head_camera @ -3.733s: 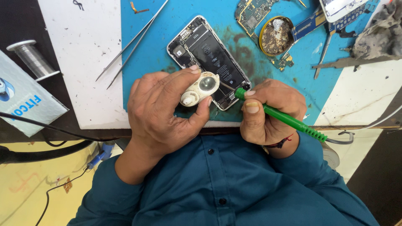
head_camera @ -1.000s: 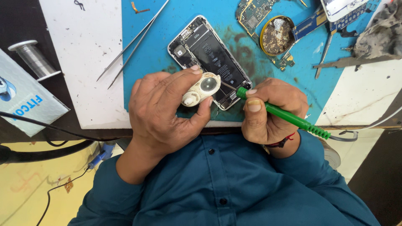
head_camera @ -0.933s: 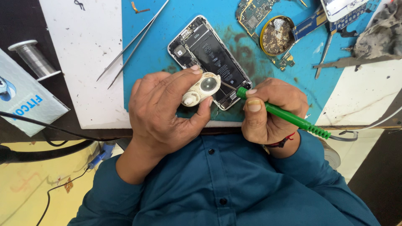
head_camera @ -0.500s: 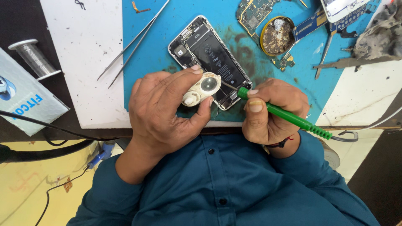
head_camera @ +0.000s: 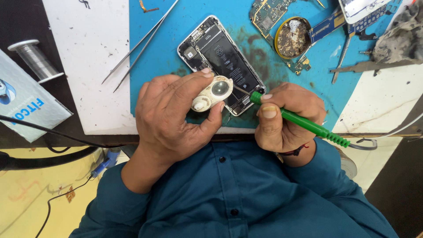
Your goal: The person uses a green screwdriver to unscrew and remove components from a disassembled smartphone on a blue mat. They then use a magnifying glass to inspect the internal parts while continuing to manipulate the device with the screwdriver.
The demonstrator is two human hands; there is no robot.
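Your left hand [head_camera: 176,117] pinches a small white magnifier [head_camera: 212,93] over the opened phone [head_camera: 220,61]; your right hand [head_camera: 284,117] grips a green soldering iron [head_camera: 304,124].

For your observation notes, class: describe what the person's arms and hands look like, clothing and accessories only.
Both arms wear dark teal shirt sleeves pushed up to the forearms; the shirt has dark buttons. The left hand is bare. The right hand is bare too, with a thin red-and-dark band at its wrist.

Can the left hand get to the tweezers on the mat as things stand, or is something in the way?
Probably yes for the path: the tweezers lie in the open just beyond the left hand, with nothing between. But that hand is holding the small magnifier over the opened phone, so it isn't free.
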